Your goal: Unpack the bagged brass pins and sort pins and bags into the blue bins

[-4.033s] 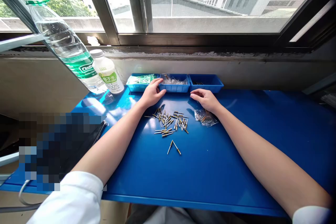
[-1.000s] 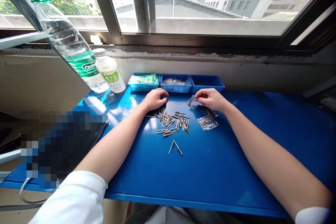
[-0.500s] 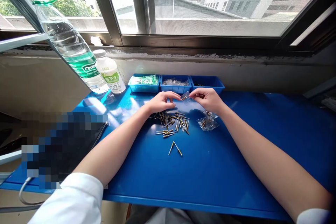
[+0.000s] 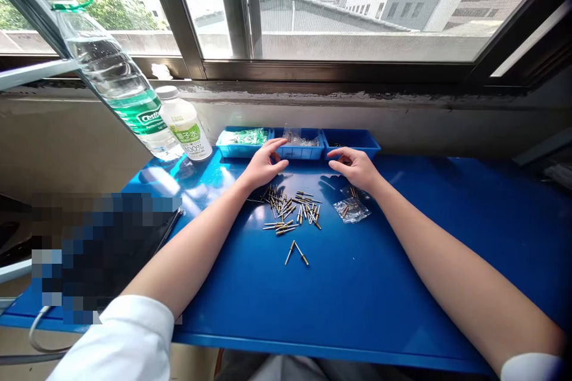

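My left hand (image 4: pixel 267 165) hovers at the front of the middle blue bin, its thumb and fingers apart and holding nothing. In that bin, a small clear plastic bag (image 4: pixel 292 133) stands up above other clear bags. My right hand (image 4: pixel 357 169) is in front of the right blue bin (image 4: pixel 356 146), fingers curved, thumb and forefinger apart, nothing between them. Below the hands lie loose slim metal pins (image 4: pixel 283 205) with brass-coloured ends, like blind rivets. Two more pins (image 4: pixel 297 253) form a V closer to me. Small filled clear bags (image 4: pixel 352 210) lie below my right hand.
The left blue bin (image 4: pixel 243 150) holds green-and-white packets. A large water bottle (image 4: pixel 116 71) and a white drink bottle (image 4: pixel 187 131) stand at the back left. A dark, pixelated object (image 4: pixel 120 250) lies on the blue table (image 4: pixel 357 303), left of my left arm.
Both hands have let go of the small clear bag held between them. It is now in the middle bin. My left hand has shifted slightly left and its fingers have spread.
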`<action>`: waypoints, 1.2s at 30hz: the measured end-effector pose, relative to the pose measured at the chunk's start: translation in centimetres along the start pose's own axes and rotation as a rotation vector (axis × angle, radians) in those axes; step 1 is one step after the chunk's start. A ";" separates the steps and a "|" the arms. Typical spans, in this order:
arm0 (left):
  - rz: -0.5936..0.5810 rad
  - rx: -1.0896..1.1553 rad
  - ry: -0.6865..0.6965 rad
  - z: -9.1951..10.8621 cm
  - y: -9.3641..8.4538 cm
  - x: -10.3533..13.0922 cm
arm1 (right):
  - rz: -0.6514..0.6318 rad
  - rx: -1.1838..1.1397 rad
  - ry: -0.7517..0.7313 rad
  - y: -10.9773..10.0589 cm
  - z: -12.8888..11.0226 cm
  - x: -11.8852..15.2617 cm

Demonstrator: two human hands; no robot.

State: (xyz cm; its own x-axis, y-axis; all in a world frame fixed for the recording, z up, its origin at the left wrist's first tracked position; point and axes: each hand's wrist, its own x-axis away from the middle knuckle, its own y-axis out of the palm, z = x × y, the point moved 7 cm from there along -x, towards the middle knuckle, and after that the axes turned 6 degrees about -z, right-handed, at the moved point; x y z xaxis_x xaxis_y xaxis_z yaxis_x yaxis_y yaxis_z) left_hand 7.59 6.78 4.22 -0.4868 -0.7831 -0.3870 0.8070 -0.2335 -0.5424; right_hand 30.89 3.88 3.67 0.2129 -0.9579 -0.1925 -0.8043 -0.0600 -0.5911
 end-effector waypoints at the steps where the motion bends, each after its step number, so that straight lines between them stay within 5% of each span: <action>1: 0.019 -0.023 -0.016 -0.4 -0.3 0.0 | -0.012 0.015 0.004 0.0 0.4 0.0; 9: 0.071 -0.186 -0.097 -2.1 -0.9 -0.1 | -0.016 0.071 0.031 -0.7 0.8 -0.1; 20: 0.111 -0.232 -0.061 -1.9 -0.8 0.0 | -0.104 0.134 0.072 -0.7 0.9 0.0; 30: 0.233 -0.273 0.047 -1.4 -1.6 0.5 | -0.581 0.080 0.302 -0.1 2.4 0.9; 36: 0.140 -0.272 0.068 -1.3 -1.0 0.6 | -0.619 0.095 0.373 -1.7 3.4 1.2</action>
State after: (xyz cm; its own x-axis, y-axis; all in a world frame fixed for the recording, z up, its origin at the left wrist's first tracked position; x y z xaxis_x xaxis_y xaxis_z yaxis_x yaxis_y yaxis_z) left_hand 6.05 7.28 3.59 -0.4057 -0.7545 -0.5158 0.7532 0.0437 -0.6564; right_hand 34.39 3.77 1.72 0.3965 -0.7891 0.4692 -0.5426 -0.6137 -0.5735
